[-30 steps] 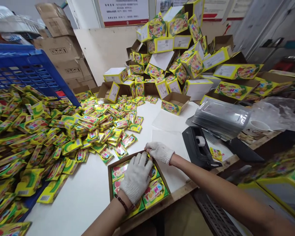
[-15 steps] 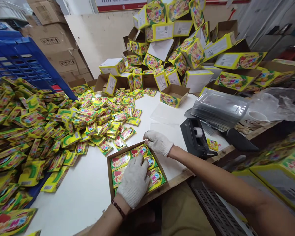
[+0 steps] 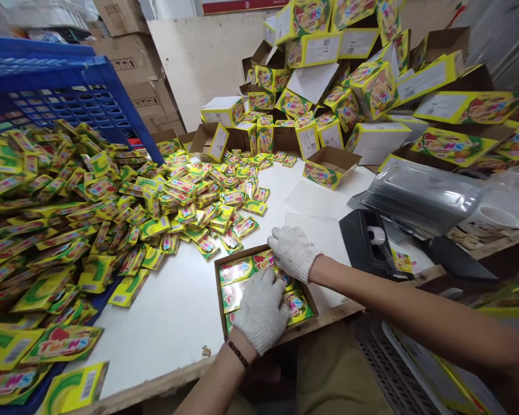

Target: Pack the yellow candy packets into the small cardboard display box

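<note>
In the head view, a brown-edged cardboard box (image 3: 219,291) lies at the table's front edge, with small yellow-green printed packets (image 3: 236,271) laid flat in rows inside it. My left hand (image 3: 262,311), in a white knit glove, rests on these packets with its fingers stretched out. At the box's upper right corner lies my right hand (image 3: 294,252), gloved the same way, its fingers extended over the rim and the packets. Neither hand visibly holds a packet. Some packets are hidden under both hands.
A large heap of loose packets (image 3: 112,202) spills from a blue plastic crate (image 3: 125,109) at left. Printed cardboard boxes (image 3: 372,92) are piled at the back. A black tape dispenser (image 3: 358,242) and clear plastic sheets (image 3: 424,193) stand at right.
The camera view has turned left, so everything sits further right in the picture. My right hand reaches slightly further over the box's corner; my left hand stays on the packets.
</note>
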A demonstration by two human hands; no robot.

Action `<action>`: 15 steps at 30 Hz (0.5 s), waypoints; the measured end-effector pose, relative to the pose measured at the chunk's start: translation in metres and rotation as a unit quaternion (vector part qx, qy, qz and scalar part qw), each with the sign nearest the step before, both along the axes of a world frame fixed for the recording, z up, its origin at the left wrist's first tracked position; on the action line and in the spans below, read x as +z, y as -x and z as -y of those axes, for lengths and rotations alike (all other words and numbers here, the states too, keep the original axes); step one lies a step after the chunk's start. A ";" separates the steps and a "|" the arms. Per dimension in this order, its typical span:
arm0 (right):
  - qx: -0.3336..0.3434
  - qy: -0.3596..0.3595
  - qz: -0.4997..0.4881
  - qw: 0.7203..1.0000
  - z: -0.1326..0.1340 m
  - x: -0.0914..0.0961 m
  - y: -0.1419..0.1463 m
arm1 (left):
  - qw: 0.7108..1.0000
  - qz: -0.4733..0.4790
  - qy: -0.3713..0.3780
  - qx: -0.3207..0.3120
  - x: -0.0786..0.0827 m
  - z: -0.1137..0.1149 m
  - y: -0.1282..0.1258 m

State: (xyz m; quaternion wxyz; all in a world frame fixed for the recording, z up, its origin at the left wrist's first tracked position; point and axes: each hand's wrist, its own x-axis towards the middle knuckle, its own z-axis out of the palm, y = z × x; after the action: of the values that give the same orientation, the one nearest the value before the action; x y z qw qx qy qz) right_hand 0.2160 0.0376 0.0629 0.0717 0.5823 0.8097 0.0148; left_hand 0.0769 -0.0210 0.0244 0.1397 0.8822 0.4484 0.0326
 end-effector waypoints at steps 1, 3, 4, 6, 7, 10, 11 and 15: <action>-0.005 0.007 0.001 1.000 0.001 0.001 0.001 | 1.000 0.001 0.002 0.001 0.000 0.000 0.000; -0.006 0.029 0.005 1.000 0.001 0.001 0.003 | 1.000 0.004 0.004 0.002 -0.001 0.000 0.000; -0.001 0.036 0.008 0.999 0.001 0.002 0.004 | 1.000 0.004 0.005 0.003 -0.001 0.000 -0.001; 0.007 0.040 0.013 0.999 -0.001 0.003 0.005 | 1.000 0.004 0.004 0.005 -0.001 0.000 0.000; 0.008 0.041 0.014 0.999 -0.002 0.003 0.005 | 1.000 0.004 0.005 0.004 -0.001 0.000 0.000; -0.008 0.059 0.022 0.998 -0.007 0.006 0.007 | 1.000 0.010 0.006 0.004 -0.001 0.000 0.000; -0.018 0.065 0.022 0.997 -0.008 0.006 0.007 | 1.000 0.014 0.006 0.005 0.000 0.000 0.001; -0.044 0.053 0.000 0.998 -0.004 0.001 0.010 | 1.000 0.021 0.017 0.007 0.001 0.000 0.001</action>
State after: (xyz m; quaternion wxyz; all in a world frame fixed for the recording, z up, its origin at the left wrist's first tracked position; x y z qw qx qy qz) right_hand 0.2057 0.0412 0.0635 0.1029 0.6125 0.7832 -0.0308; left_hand 0.0755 -0.0207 0.0253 0.1643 0.8755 0.4522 0.0449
